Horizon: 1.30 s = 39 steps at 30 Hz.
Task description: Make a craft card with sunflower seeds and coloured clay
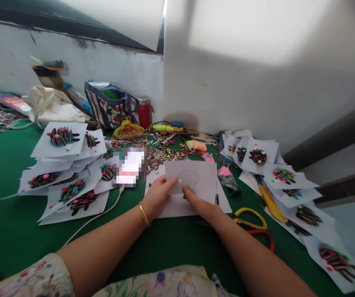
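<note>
On the green felt-like desk (16,231), just in front of a loose heap of striped sunflower seeds (161,154), both hands lift a white paper card (196,179) printed with a faint scaly, rounded outline; no writing can be read. Left hand (157,198) pinches the card's left edge, fingers closed on it; right hand (200,204) grips its lower edge likewise. Right of the card lie yellow-handled scissors (251,218); left of it, stacked cards (69,181) bearing glued seeds and bright beads.
</note>
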Available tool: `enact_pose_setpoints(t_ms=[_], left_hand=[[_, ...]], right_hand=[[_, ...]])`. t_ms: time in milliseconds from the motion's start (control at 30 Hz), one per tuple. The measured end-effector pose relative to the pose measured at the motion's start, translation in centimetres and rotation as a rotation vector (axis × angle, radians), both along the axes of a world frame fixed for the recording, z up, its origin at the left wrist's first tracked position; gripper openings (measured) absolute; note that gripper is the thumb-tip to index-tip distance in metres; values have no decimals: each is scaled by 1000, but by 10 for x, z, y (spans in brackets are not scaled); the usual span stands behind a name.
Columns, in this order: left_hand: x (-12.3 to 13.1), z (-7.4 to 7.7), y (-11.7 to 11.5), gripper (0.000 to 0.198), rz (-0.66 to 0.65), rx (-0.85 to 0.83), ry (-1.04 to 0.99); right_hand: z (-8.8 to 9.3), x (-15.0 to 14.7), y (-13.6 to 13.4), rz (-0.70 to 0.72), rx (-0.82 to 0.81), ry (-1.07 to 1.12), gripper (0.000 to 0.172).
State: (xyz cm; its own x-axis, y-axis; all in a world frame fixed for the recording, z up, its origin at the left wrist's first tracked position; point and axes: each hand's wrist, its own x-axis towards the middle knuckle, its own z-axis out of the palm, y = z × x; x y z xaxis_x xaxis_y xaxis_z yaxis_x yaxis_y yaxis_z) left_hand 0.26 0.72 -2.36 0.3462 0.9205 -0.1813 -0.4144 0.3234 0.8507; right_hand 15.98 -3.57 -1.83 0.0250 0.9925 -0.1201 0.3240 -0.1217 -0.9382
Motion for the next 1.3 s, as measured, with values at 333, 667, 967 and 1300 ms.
enact_pose_setpoints(t_ms=[333,667,967,1300], left_hand=[[-1,-4,0,37,-29,19,-6],[-2,1,0,35,-11,20,75],[-3,-6,3,35,-54,36,155],[-5,4,2,41,-134,-109,50]], right_hand=[[2,-1,-2,27,-12,-11,37],[-6,7,6,-42,-87,-79,44],[-2,5,5,-59,-100,-94,42],[-1,5,3,-10,-52,-64,41]])
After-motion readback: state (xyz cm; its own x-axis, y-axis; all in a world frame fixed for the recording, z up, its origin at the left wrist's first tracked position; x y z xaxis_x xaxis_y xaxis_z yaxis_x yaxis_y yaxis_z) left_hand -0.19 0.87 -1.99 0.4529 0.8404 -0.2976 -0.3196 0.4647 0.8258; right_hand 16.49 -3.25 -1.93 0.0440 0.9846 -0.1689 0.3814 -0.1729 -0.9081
